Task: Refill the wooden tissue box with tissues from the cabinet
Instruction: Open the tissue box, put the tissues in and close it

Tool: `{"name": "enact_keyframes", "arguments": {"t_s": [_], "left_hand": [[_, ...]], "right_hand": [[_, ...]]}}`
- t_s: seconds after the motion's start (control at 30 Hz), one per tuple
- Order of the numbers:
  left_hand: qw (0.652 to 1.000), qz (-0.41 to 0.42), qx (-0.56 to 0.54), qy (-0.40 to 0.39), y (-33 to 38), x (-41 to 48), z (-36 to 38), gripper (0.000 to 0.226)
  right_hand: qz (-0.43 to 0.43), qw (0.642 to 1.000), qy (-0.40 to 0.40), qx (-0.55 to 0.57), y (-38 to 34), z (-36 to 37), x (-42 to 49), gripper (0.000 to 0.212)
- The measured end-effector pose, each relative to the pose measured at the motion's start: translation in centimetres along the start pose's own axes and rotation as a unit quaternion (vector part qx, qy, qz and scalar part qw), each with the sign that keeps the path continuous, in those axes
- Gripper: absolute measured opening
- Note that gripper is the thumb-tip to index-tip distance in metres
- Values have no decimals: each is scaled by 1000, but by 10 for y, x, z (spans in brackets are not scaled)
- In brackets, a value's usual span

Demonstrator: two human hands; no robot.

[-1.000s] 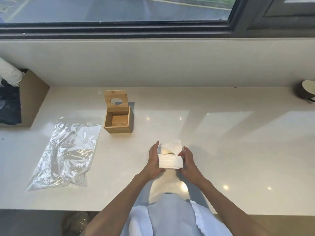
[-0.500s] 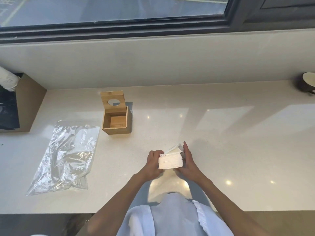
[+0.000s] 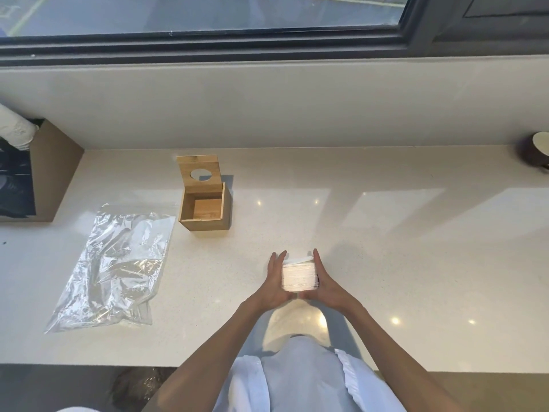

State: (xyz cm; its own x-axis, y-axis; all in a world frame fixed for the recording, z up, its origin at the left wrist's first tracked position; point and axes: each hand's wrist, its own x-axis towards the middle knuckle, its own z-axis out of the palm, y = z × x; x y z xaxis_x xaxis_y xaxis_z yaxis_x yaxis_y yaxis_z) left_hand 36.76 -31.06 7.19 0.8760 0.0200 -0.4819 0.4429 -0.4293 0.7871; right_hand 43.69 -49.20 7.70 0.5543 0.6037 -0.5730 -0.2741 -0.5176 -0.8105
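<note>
A white stack of tissues (image 3: 299, 276) stands on the pale countertop (image 3: 386, 263), pressed between my two palms. My left hand (image 3: 274, 281) lies flat against its left side and my right hand (image 3: 322, 281) against its right side, fingers straight. The top sheet lies nearly flat on the stack. The wooden tissue box (image 3: 205, 208) stands to the far left of my hands, empty, with its hinged lid (image 3: 199, 171) raised upright; the lid has a round hole.
A crumpled clear plastic bag (image 3: 113, 266) lies flat on the counter left of the box. A brown cardboard box (image 3: 50, 171) with a white roll stands at the far left. A dark round object (image 3: 536, 151) sits at the far right. A window ledge runs behind.
The raised top sheet has been pressed down flat. Both hands have shifted from gripping with curled fingers to pressing flat palms on the stack's sides.
</note>
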Motion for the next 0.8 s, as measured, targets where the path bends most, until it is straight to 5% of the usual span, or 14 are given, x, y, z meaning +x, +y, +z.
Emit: {"name": "enact_keyframes", "arguments": {"t_s": [0.13, 0.23, 0.47, 0.67, 0.8], "left_hand": [[997, 36, 68, -27, -13, 0, -2, 103], [994, 54, 96, -9, -18, -3, -8, 85], [988, -46, -144, 33, 4, 24, -51, 59], [962, -114, -238, 71, 55, 94, -87, 38], [973, -151, -154, 80, 58, 137, -96, 35]], "right_hand": [[-22, 999, -3, -33, 7, 1, -2, 126], [-58, 994, 45, -80, 7, 1, -2, 100], [-20, 995, 95, 11, -28, -35, 18, 44], [38, 970, 238, 36, -81, -66, 95, 45], [85, 961, 265, -5, -85, -77, 131, 36]]}}
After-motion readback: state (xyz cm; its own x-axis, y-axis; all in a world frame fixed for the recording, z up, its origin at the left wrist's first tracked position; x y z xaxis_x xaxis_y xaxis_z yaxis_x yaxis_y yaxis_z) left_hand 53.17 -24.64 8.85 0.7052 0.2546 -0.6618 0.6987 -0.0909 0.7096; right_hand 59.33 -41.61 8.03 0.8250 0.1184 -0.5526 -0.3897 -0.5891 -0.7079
